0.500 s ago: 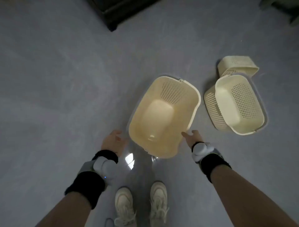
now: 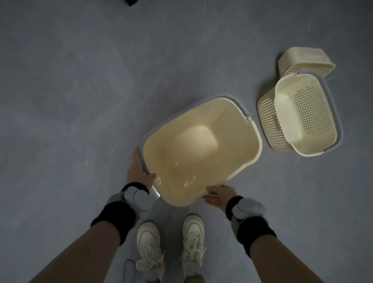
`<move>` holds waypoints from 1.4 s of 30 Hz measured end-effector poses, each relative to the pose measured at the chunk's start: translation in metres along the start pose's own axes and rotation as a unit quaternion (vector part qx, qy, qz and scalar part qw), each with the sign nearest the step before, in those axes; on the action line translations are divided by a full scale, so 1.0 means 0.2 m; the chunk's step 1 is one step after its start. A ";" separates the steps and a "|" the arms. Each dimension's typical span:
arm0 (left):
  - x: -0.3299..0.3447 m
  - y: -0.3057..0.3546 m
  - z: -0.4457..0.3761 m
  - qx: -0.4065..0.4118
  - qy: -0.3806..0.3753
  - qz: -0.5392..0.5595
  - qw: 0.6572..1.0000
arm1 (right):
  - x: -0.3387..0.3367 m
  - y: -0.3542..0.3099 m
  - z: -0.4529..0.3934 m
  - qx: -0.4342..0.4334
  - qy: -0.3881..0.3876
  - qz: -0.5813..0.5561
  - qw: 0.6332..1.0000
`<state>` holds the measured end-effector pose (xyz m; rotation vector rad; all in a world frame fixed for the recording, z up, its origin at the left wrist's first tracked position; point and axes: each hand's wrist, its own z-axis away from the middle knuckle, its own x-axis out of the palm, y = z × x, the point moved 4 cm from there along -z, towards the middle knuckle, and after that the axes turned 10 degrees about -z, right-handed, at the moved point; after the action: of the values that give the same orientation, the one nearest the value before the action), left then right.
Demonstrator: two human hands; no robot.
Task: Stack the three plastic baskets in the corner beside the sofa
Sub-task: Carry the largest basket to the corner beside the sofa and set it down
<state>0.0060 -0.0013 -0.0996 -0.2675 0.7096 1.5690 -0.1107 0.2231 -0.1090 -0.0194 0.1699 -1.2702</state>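
A large cream plastic basket (image 2: 238, 155) with a grey rim is held in front of me, its opening facing up. My left hand (image 2: 137, 171) grips its left rim. My right hand (image 2: 219, 196) holds its near right edge from below. To the right, a second perforated cream basket (image 2: 306, 115) lies tipped on the floor with its opening toward me. Behind it a third, smaller cream basket (image 2: 304, 60) lies on its side, partly hidden by the second one.
The floor (image 2: 80, 101) is bare grey all around. My two feet in pale sneakers (image 2: 169, 246) stand just below the held basket. A dark furniture corner (image 2: 131, 2) shows at the top edge.
My hands have closed on the large basket's rim and near edge. The basket has turned clockwise and tilted, and the view has shifted down.
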 end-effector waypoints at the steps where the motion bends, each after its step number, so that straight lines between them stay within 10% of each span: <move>1: -0.04 -0.02 -0.02 0.007 0.008 -0.041 0.999 | -0.02 0.02 0.00 0.018 -0.008 -0.011 1.000; 7: -0.24 -0.12 -0.12 0.018 0.048 -0.082 0.995 | -0.20 -0.24 0.01 -0.165 0.171 0.021 0.971; 12: -0.24 -0.22 -0.08 -0.058 0.022 -0.040 0.997 | -0.10 -0.39 0.01 -0.190 0.130 0.272 0.934; 23: -0.59 -0.11 0.12 -0.083 0.035 -0.015 0.996 | 0.04 -0.66 0.38 -0.157 0.090 0.262 0.948; 42: -2.43 0.33 -0.13 -0.036 0.216 0.206 0.954 | 1.75 -1.80 1.53 -0.333 0.076 0.339 0.877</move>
<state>0.0062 -0.4098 0.1723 -0.5561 1.1024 1.9603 -0.3094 -0.2412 0.1918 -0.4210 0.6863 -0.4603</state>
